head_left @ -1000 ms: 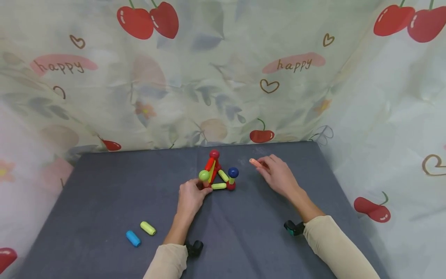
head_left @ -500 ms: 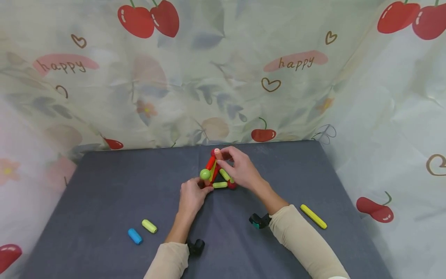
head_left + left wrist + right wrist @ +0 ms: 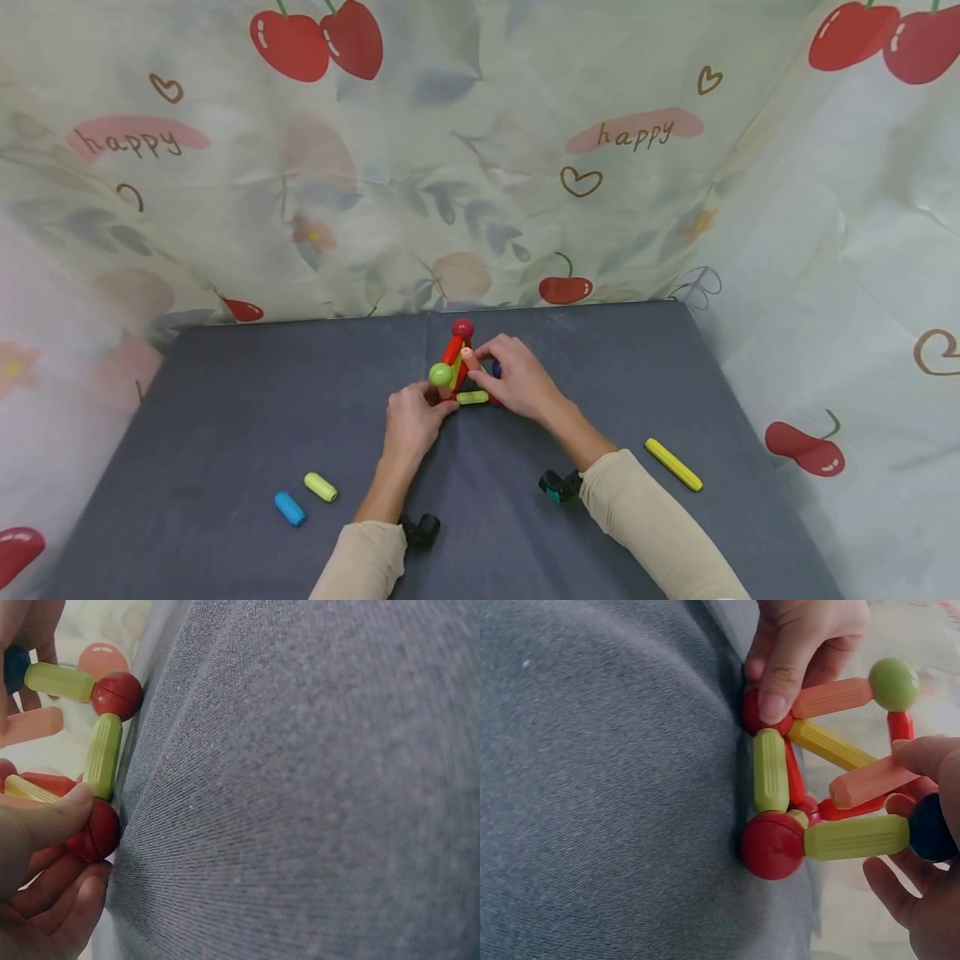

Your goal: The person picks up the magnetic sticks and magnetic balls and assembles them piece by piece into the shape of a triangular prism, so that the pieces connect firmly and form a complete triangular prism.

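A small frame of building rods and balls stands near the table's back edge. My left hand pinches a red ball at its near left base corner. An orange rod is between the thumb and fingers of my right hand, one end free inside the frame. The right fingers are also at the dark blue ball, which tops an upright lime rod on another red ball. A green ball and a raised red ball top the other corners.
A blue rod and a lime rod lie at the left front of the grey cloth-covered table. A long yellow rod lies at the right. A printed curtain hangs behind the table.
My right hand has carried the orange rod left to the frame, then slightly down from near the raised red ball. The yellow rod at the right has been uncovered. My left hand stays put.
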Demonstrator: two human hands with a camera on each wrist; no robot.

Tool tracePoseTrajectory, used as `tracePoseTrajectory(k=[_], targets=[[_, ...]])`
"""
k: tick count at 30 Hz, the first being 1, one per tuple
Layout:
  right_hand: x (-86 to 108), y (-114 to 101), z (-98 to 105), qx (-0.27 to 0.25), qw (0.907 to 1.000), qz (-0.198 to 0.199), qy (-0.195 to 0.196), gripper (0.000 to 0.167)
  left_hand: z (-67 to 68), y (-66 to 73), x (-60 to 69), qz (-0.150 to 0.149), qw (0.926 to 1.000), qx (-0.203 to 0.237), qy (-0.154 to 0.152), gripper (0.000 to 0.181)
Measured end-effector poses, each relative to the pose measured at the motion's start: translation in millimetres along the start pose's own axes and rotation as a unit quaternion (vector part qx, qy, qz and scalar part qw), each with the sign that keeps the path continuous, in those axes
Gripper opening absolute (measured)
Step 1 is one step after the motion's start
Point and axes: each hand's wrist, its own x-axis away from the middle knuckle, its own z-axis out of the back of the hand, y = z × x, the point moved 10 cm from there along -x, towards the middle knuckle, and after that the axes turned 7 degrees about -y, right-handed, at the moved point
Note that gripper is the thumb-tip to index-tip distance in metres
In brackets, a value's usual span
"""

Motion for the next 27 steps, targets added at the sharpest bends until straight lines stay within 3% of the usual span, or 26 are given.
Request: tracePoseTrajectory(k=[5,12,27], targets=[[2.4,-2,-1,0.031,0.9994,0.016,0.007,0.019,0.5,0.6,0.4,0.0,1.0,0.004,0.001,0.031],[4.6,-7,-1,0.116,0.9926,0.035,0.015,0.02,-0.5,0.3,0.7,0.003,0.9999,0.01,-0.001,0.032],[0.2,-17,-8,0.171,0.9842,0.046,-0.01,0.024,-0.1,1.4,1.9,0.002,1.0,-0.002,0.001,0.028]])
